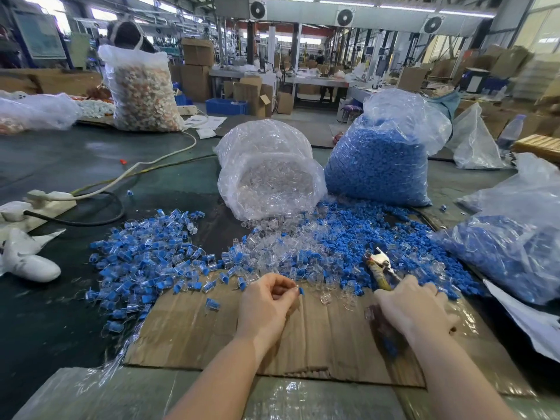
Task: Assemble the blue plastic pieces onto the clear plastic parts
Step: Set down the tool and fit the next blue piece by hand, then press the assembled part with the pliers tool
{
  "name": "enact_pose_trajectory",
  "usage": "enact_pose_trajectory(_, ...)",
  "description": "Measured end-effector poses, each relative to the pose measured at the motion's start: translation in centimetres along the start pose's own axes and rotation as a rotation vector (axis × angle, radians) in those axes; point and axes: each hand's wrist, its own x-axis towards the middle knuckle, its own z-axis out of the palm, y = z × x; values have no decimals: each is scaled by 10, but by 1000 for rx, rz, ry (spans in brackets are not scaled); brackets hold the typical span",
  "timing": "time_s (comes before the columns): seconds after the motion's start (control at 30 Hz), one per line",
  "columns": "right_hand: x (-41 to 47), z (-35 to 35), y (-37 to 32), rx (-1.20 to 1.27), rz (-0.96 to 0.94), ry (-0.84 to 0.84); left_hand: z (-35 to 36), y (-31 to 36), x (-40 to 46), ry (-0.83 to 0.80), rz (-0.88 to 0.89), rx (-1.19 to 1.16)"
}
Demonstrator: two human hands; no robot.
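Note:
My left hand [268, 301] hovers over the cardboard sheet [212, 331], its fingers curled and pinching a small part with a blue piece [301, 291] showing at the fingertips. My right hand [409, 307] lies at the edge of the loose blue pieces [363, 234], fingers curled; a clear part [368, 313] shows at its thumb side. What it holds is hidden. Loose clear parts [272, 247] lie mixed in front of both hands. Assembled blue-and-clear pieces [145, 253] form a pile at the left.
Pliers with yellow handles [380, 268] lie just beyond my right hand. Behind stand a bag of clear parts [266, 171] and a bag of blue pieces [378, 165]; another blue-filled bag [515, 247] sits right. A power strip [39, 204] and cables lie left.

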Motion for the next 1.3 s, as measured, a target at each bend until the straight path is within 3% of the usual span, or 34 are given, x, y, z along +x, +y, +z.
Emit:
enact_pose_trajectory(0.2,-4,-7,-4,-42,-74,95,-3,6,2,-27,-100,-157)
enact_pose_trajectory(0.33,-18,-19,-10,-3,-333,176,-8,12,7,-31,-224,-352)
enact_pose_trajectory(0.47,-41,-31,-30,213,-562,-54,-11,19,17,-33,-288,-431)
enact_pose_trajectory(0.6,-54,-36,-41,480,-546,-415,-15,25,29,13,-264,-423)
enact_pose_trajectory(0.73,-63,-35,-44,618,-482,-596,-18,26,37,28,-258,-394)
enact_pose_trajectory(1.07,-69,-38,-47,688,-462,-732,-26,23,39,87,-293,-365)
enact_pose_trajectory(1.3,-68,-39,-47,617,-462,-721,-26,26,40,119,-258,-344)
